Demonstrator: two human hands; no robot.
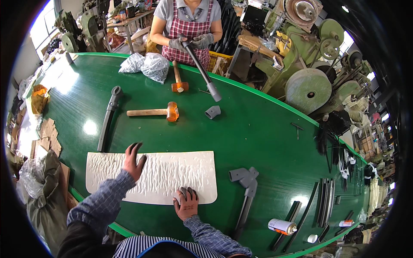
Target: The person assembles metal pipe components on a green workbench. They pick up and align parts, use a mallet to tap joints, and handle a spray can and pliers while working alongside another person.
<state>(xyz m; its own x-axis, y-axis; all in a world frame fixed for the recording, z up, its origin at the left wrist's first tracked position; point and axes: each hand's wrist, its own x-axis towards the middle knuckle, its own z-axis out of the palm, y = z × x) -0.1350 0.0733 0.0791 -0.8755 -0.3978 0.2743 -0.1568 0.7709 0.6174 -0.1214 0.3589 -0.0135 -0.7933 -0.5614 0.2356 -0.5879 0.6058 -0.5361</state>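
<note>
A white sheet with a rippled, grooved surface lies flat on the green table in front of me. My left hand is over its left half, thumb and fingers apart, nothing in them. Whether it touches the sheet I cannot tell. At the near edge, my right hand rests with fingers extended on the sheet, empty too. A dark tube with a grey jointed end lies beyond the sheet's left end. Right of the sheet is another tube with a grey branched fitting.
Two mallets, one with an orange head and one wooden, lie near a grey elbow fitting. Across the table, a gloved co-worker holds a dark tube. A spray can and black strips are at right.
</note>
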